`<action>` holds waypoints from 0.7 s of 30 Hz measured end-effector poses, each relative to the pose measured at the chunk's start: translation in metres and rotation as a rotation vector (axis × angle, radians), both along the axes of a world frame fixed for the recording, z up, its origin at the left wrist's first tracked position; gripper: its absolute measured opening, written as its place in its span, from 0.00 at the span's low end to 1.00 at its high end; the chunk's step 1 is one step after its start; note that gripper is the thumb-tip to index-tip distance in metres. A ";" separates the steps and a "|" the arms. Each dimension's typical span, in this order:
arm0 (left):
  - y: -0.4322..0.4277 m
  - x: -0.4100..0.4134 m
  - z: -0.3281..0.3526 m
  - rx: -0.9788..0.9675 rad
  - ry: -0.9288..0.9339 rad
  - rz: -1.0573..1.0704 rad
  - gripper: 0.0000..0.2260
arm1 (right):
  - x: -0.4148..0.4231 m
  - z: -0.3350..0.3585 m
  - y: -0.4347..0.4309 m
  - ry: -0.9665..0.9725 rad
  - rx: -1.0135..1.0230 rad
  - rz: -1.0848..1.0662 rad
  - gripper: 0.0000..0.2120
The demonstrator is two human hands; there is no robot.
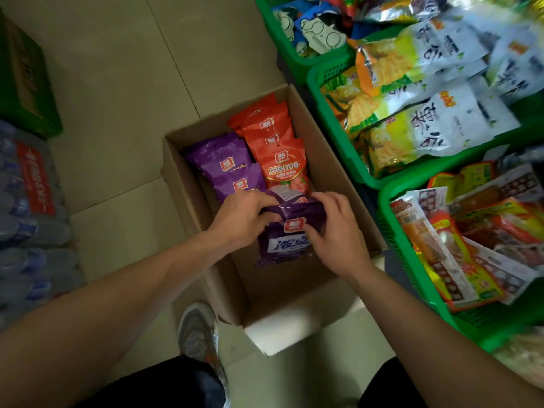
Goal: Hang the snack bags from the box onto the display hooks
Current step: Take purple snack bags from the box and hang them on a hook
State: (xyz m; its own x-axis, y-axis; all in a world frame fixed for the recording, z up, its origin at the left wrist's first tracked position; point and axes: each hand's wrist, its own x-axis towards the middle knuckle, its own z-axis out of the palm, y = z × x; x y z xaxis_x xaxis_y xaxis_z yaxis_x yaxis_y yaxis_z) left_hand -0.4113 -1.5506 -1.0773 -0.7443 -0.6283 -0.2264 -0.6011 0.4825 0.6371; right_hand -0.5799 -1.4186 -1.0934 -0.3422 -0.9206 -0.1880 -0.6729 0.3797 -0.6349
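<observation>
An open cardboard box (188,189) stands on the floor in the middle of the view. Inside lie a row of purple snack bags (223,160) on the left and a row of orange-red snack bags (279,148) on the right. Both hands are inside the box over a bunch of purple bags (294,228). My left hand (241,216) grips the bunch's top edge from the left. My right hand (335,231) holds it from the right, fingers curled round the bags. No display hooks are in view.
Three green plastic baskets (338,134) full of snack packets line the right side. A green carton (26,92) and shrink-wrapped water bottles (32,207) sit at the left. My shoe (197,331) stands on the tiled floor just before the box.
</observation>
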 end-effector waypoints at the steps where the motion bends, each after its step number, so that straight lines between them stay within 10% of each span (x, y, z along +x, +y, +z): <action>1: 0.003 0.001 0.025 0.011 0.014 0.036 0.05 | 0.002 0.025 0.003 -0.037 -0.002 -0.030 0.29; 11: 0.024 0.010 0.359 0.092 0.109 0.278 0.09 | -0.009 0.360 0.008 -0.325 -0.058 -0.244 0.35; 21: 0.046 0.003 0.640 0.092 0.311 0.171 0.06 | -0.015 0.649 0.043 -0.391 -0.191 -0.404 0.18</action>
State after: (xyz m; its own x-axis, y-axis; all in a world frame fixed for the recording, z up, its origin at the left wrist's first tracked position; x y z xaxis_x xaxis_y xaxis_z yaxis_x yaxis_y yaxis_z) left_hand -0.4079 -1.5045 -0.4373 -0.6723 -0.7372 -0.0677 -0.4392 0.3235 0.8381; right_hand -0.5953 -1.3756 -0.4446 -0.6113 -0.7618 -0.2143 -0.2011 0.4114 -0.8890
